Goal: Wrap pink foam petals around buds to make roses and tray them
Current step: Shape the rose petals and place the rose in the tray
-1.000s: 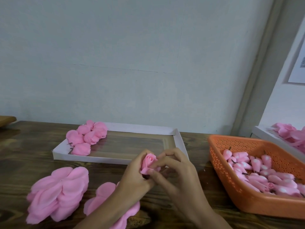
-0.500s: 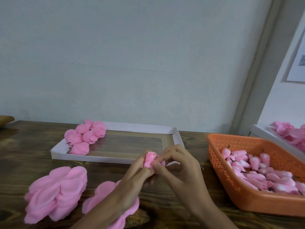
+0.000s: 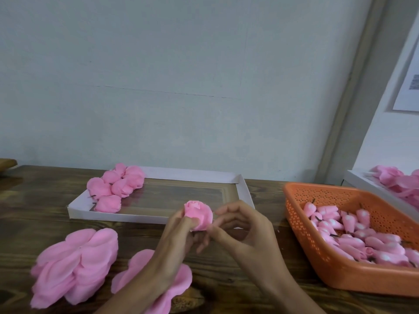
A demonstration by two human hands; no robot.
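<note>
- Left hand [image 3: 179, 232] fingers curl round one pink foam rose [image 3: 199, 215], held above the white cardboard tray's [image 3: 192, 175] near wall.
- Right hand [image 3: 247, 230] is curled, its thumb at the rose's base; I cannot tell whether it pinches.
- About seven finished pink roses [image 3: 118, 184] lie in the tray.
- Two loose pink petal piles [image 3: 77, 264] lie nearby, one partly behind the left forearm.
- One orange perforated plastic basket [image 3: 340, 275] holds many pink buds [image 3: 353, 232].
- The rose has a tight centre and a smooth outer wrap.
</note>
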